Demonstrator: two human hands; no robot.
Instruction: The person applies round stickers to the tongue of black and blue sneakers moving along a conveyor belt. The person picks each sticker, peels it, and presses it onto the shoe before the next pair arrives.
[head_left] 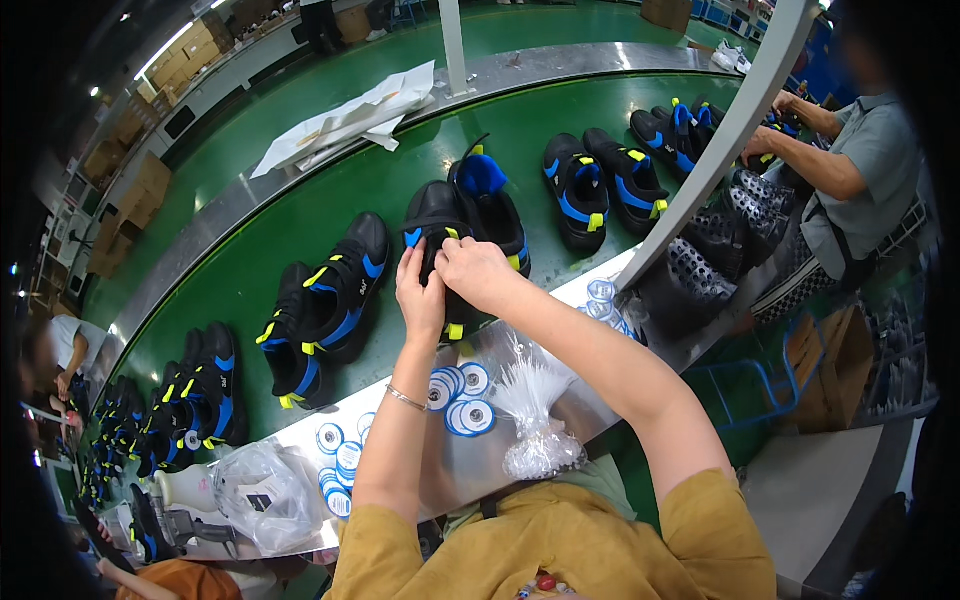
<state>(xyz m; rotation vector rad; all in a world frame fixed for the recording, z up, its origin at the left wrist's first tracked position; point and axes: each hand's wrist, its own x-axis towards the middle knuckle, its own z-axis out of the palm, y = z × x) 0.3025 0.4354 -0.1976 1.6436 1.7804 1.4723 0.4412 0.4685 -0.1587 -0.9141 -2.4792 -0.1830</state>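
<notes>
A black sports shoe (432, 204) with blue and yellow accents lies on the green belt in front of me, toe pointing away. My left hand (420, 298) grips its left side near the opening. Over the laces and tongue, my right hand (474, 268) has its fingers pinched together; whatever is between them is too small or hidden to name. Against this shoe's right side stands its mate (512, 228), with a blue lining and a strap sticking up. Both hands partly cover the shoe's middle.
Round blue-rimmed white tags (470, 416) and a bundle of clear plastic strands (532, 388) lie on the metal ledge (420, 500). A clear plastic bag (262, 490) sits left. More shoe pairs (345, 285) line the belt. A slanted post (715, 150) and a co-worker (865, 165) are at right.
</notes>
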